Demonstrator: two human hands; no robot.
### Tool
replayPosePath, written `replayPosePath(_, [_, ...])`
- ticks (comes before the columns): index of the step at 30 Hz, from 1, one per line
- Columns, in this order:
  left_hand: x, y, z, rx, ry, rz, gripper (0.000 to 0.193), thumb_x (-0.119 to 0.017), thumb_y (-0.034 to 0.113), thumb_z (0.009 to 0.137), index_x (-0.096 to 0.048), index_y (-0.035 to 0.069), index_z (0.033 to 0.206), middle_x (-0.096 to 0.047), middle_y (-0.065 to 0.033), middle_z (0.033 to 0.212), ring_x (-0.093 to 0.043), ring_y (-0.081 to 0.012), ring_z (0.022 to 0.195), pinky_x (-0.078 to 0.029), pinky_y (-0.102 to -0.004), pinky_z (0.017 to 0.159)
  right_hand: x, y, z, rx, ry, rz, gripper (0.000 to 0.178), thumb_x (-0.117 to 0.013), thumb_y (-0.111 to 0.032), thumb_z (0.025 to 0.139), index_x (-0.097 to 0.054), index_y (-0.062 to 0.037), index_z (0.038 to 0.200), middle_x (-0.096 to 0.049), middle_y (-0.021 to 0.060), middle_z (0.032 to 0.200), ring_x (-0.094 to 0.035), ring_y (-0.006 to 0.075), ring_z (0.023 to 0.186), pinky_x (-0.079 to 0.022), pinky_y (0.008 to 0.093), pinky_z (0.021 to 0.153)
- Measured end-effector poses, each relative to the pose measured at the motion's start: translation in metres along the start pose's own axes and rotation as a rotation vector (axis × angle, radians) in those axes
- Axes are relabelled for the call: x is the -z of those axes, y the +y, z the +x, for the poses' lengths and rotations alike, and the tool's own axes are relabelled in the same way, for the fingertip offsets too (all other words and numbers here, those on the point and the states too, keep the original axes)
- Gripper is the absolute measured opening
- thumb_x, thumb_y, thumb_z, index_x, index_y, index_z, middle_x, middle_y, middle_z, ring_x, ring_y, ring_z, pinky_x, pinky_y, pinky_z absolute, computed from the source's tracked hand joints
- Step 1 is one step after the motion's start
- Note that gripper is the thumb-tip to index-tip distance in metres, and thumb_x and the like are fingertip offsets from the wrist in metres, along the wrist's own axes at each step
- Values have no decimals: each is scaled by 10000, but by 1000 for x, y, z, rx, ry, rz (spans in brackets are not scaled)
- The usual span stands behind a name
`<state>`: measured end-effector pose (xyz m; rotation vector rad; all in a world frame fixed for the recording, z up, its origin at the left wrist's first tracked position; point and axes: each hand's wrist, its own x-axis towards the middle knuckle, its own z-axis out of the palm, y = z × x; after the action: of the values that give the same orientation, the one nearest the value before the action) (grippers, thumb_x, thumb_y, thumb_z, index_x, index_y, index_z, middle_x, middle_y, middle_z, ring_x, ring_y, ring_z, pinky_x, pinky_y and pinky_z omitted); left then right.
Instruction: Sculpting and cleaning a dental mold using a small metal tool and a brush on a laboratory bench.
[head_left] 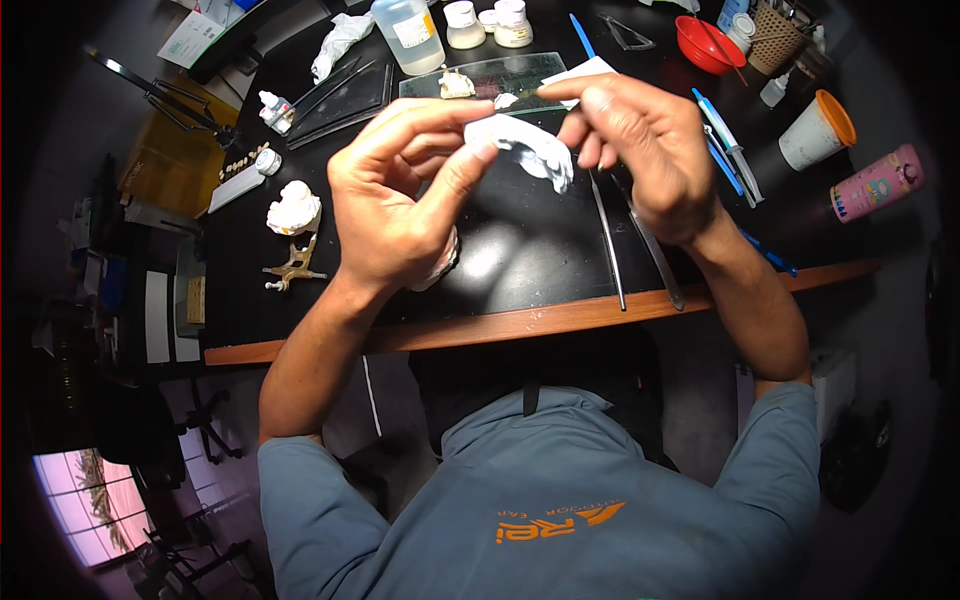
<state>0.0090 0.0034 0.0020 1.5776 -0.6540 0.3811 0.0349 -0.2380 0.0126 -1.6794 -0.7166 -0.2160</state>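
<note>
A white arch-shaped dental cast [535, 147] is held up over the black table. My left hand [405, 185] pinches its left end between thumb and fingers. Close to the cast's right end is my right hand [645, 150], its index finger stretched out to the left and its other fingers loosely curled. I see nothing in that hand. Beyond the cast, a small tooth model [457, 84] stands on a glass slab [530, 68]. Another pale cast [437, 268] is mostly hidden behind my left wrist.
A white cast on a metal frame [294, 222] stands at the left. Two metal instruments [610, 245] lie near the wooden table edge [520, 325]. Farther back are a clear bottle [408, 38], small jars, a red bowl [710, 45], an orange-rimmed cup [815, 135] and a pink can [875, 185].
</note>
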Motion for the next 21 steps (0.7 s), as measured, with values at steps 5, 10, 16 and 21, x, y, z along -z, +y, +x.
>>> replayPosePath(5, [23, 4, 10, -13, 116, -136, 256, -709, -53, 967, -687, -89, 1219, -736, -175, 1126, -753, -235, 1043, -655, -347, 887, 5, 5, 2, 64, -102, -323, 209, -742, -72, 952, -780, 6, 1142, -736, 37, 881, -639, 67, 786, -513, 231, 710])
replayPosePath(10, [55, 11, 19, -70, 266, -128, 340, -586, 55, 1039, -626, -96, 1341, -727, -182, 1145, -752, -266, 1047, -680, -416, 866, -11, 12, 0, 344, -255, -441, 352, -858, -91, 765, -788, -36, 1106, -708, 121, 978, -706, 265, 892, -571, 349, 771])
replayPosePath(16, [87, 11, 23, -128, 329, -276, 355, -554, 76, 1063, -609, -90, 1373, -741, -159, 1128, -747, -214, 1007, -681, -392, 840, -46, 5, -7, 406, -510, -436, 387, -884, -146, 813, -760, -83, 1174, -647, 119, 1072, -700, 266, 868, -596, 364, 741])
replayPosePath(21, [81, 29, 21, -188, 420, -349, 328, -619, 112, 1048, -567, -83, 1307, -724, -195, 1002, -742, -269, 802, -646, -374, 699, -96, 9, -1, 487, -569, -480, 253, -842, -113, 855, -734, -88, 1082, -663, 103, 1025, -707, 261, 829, -604, 366, 702])
